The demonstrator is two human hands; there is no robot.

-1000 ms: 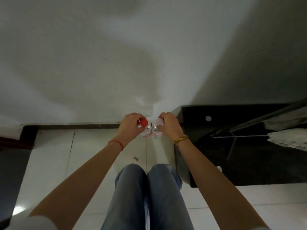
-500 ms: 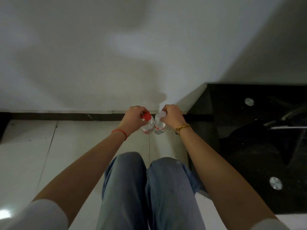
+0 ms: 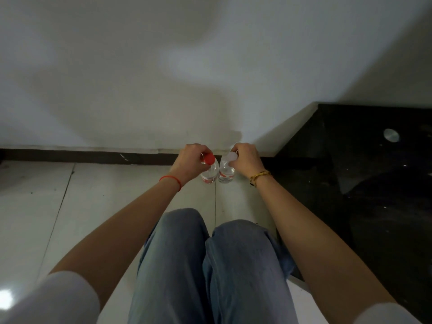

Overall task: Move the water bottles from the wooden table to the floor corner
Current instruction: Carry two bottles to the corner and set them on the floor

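Two small clear water bottles stand side by side on the white tiled floor, close to the dark skirting board. The left bottle has a red cap, and my left hand grips it around the neck. The right bottle has a white cap; my right hand grips its top. Both bottles are upright and nearly touch each other. The wooden table is out of view.
A white wall rises just behind the bottles. A black glossy cabinet with round metal fittings fills the right side, forming the corner. My knees in blue jeans are bent below the bottles. White floor tiles extend left.
I have crouched lower and both hands have brought the bottles down to the floor by the skirting board. The black cabinet now looms larger on the right.
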